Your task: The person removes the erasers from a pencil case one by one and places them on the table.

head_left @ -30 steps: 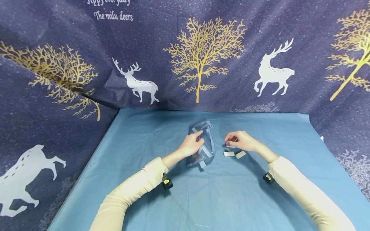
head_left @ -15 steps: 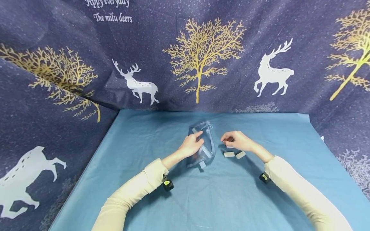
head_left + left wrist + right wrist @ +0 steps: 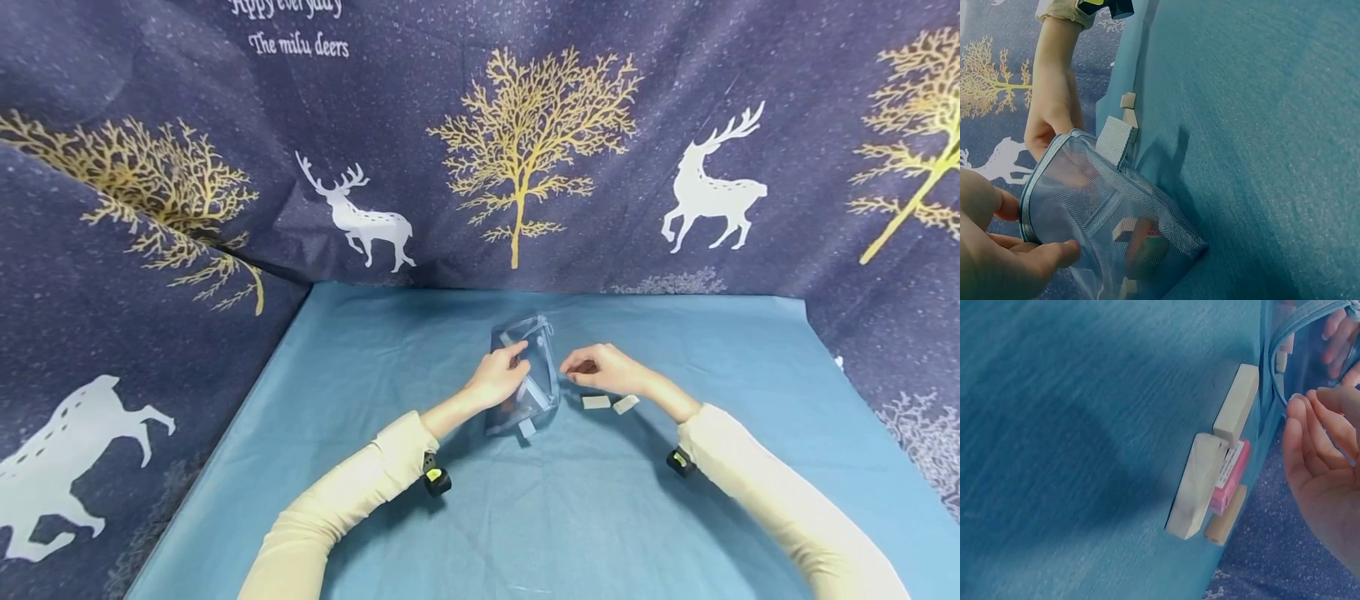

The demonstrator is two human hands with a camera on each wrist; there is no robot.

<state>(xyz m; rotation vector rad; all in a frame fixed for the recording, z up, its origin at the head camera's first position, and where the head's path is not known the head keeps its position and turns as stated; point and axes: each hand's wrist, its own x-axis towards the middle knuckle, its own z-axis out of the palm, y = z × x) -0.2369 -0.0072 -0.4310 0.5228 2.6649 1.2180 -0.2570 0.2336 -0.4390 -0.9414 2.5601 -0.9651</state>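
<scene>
Backdrop: dark blue cloth (image 3: 592, 217), printed with white deer and gold trees. Surface: blue-covered table (image 3: 570, 517), meeting the backdrop at its far edge.

Pouch (image 3: 539, 372), one: translucent blue mesh, on the table left of centre between the two hands, mouth parted and facing right; pale fabric tab (image 3: 527, 428) at its near end. Contents seen through the mesh: light pieces and one red-and-green piece (image 3: 1147, 247), partly blurred.

Left hand (image 3: 497, 377): grips the pouch at its rim, thumb laid across the mesh and fingers at the edge of the mouth.

Right hand (image 3: 609, 369): right of the pouch, fingers curled and tips drawn together just beside the mouth. Whether anything sits between the fingertips cannot be told; whether they touch the rim, likewise.

Loose pieces, right of the pouch: larger white block (image 3: 1197, 485); second white block (image 3: 1236, 406), nearer the pouch; pink-and-white block (image 3: 1230, 478) and tan block (image 3: 1225, 515), both on the far side of the white pair and covered by the right hand in the head view.

Step in hand, as judged: bringing the right fingertips to the pouch mouth while the left hand steadies it. Next move, as judged: calls for a parted rim and fingertips clear of its edge.
</scene>
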